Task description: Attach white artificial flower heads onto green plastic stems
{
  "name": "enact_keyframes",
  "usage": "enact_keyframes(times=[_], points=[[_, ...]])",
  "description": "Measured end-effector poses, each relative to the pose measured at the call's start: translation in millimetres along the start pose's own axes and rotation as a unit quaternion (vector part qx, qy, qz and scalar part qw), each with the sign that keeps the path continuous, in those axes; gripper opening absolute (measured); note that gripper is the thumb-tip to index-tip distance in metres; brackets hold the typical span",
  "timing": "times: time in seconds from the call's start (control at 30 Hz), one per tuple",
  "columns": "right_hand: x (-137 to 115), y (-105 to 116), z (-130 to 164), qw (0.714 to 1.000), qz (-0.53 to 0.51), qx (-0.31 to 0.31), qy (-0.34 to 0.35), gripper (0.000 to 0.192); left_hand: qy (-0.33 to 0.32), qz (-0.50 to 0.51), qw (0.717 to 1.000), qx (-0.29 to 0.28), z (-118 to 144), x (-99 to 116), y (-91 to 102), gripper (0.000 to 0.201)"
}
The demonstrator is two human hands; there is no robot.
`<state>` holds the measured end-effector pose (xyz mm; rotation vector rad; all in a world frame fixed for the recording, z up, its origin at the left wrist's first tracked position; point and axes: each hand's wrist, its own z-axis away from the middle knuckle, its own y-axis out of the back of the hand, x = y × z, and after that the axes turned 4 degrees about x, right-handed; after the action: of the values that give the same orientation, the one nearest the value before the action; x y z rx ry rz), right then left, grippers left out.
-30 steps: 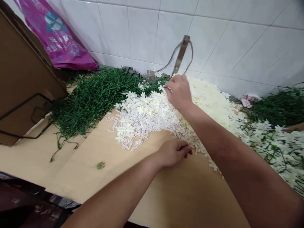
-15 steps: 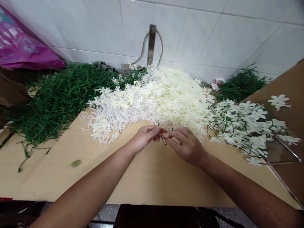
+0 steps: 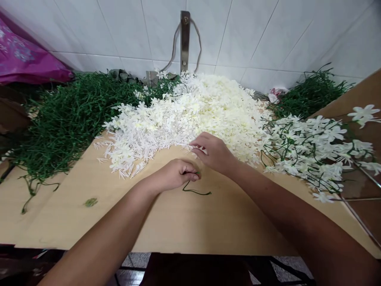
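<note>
**Green stem held at the near edge of the white flower heap**

Item: thin green stem (image 3: 195,191), lying on the tan board (image 3: 184,222) just in front of the heap of loose white flowers (image 3: 193,115). Long axis roughly left to right; free end points right, other end curves up into the left hand (image 3: 174,174), whose fingers are closed, pinching the stem.

Right hand (image 3: 212,153): at the heap's near edge, fingertips curled down onto the flowers; whether they grip one cannot be told.

Left of the heap: pile of bare green stems (image 3: 65,119). Right of the heap: finished stems with white flowers attached (image 3: 309,147). Behind the heap: metal bracket (image 3: 185,37) on the tiled wall. No containers seen; everything lies loose on the board.
</note>
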<state>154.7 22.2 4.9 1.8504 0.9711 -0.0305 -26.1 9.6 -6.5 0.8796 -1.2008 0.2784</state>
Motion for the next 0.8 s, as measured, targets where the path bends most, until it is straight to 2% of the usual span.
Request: enact_keyframes(times=[0.13, 0.23, 0.3, 0.4, 0.53, 0.63, 0.7, 0.8], points=[[-7, -29, -33, 0.978, 0.171, -0.115, 0.023, 0.024, 0.004, 0.017, 1.0, -0.015, -1, -4, 4.1, 0.012], [-2, -35, -38, 0.975, 0.181, -0.127, 0.033, 0.026, -0.007, 0.008, 1.0, -0.019, 0, -8, 7.8, 0.013], [5, -28, -36, 0.988, 0.128, -0.084, 0.019, 0.023, -0.008, -0.006, 1.0, -0.015, 0, -9, 9.5, 0.015], [15, -10, -32, 0.999, 0.001, 0.02, -0.03, 0.015, 0.014, -0.018, 1.0, -0.01, 0, -7, 10.0, 0.022], [25, 14, -27, 0.974, -0.114, 0.135, -0.143, 0.004, 0.032, -0.018, 0.999, -0.008, 1, -2, 8.6, 0.031], [31, 26, -19, 0.941, -0.18, 0.18, -0.223, 0.005, 0.014, -0.046, 0.999, 0.01, 2, -1, 7.0, 0.033], [33, 31, -9, 0.918, -0.239, 0.186, -0.256, 0.011, -0.004, -0.078, 0.995, 0.054, 1, -3, 6.0, 0.028], [33, 32, 7, 0.888, -0.311, 0.179, -0.288, 0.024, -0.006, -0.131, 0.975, 0.178, -5, -6, 4.9, 0.021]])
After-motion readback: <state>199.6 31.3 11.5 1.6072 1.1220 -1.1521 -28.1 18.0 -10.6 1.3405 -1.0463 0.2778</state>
